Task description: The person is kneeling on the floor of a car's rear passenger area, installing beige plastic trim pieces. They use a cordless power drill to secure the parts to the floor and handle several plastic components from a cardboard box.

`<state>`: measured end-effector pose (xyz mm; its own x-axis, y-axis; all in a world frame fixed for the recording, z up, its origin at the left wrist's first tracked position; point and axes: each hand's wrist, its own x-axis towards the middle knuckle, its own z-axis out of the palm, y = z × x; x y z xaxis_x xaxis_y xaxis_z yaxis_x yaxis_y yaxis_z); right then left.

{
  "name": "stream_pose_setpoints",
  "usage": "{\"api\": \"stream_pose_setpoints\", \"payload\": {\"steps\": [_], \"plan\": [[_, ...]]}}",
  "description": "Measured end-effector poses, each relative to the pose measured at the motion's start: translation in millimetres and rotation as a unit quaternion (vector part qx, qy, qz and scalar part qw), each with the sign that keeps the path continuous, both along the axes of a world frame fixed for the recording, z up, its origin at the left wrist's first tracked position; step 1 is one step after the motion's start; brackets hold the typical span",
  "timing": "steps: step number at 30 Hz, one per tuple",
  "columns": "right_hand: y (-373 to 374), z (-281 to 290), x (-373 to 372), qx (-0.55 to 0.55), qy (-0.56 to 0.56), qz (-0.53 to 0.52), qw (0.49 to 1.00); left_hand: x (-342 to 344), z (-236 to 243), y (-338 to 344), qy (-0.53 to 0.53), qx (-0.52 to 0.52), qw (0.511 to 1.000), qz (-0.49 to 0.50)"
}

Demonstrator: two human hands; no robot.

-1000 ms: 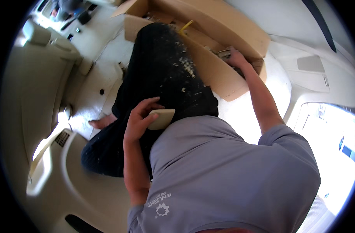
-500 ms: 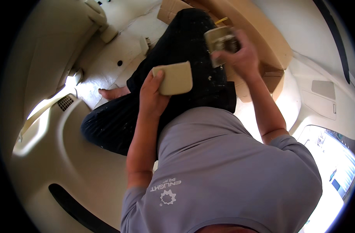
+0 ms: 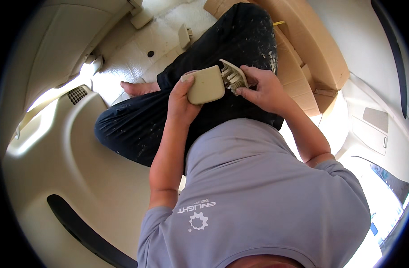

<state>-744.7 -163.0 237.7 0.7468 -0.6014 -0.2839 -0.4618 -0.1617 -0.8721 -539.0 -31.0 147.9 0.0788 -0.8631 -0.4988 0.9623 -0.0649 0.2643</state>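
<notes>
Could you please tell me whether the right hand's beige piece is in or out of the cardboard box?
Out: the right hand holds the beige piece over the dark trousers, left of the cardboard box.

Beige cover [image 3: 206,85], ribbed part [image 3: 234,78] close together.
Cover smooth face up; ribbed part tilted, at cover's 3 o'clock.

The beige cover [image 3: 206,85] looks smooth matt plastic, the box [image 3: 318,42] matt cardboard, the trousers [image 3: 240,40] matt cloth.
</notes>
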Motion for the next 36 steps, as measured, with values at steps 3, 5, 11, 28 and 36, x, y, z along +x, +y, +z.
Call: {"api": "stream_pose_setpoints", "payload": {"steps": [3,5,11,28,36], "plan": [[14,4,-2,-0.337,0.025,0.094,0.937,2,12,3,-0.049,0.018,0.999,-0.006],[28,-21,1,-0.434,-0.040,0.118,0.892,0,-1,8,-0.075,0.036,0.996,0.013],[29,-35,3,-0.279,-0.003,0.203,0.939,10,4,20,-0.102,0.088,0.991,0.013],[24,-55,16,0.134,-0.018,-0.136,0.981,9,16,22,-0.221,0.077,0.972,-0.018],[-47,-23,12,0.452,-0.219,-0.188,0.844,-6,47,-8,-0.178,0.056,0.979,0.081]]}}
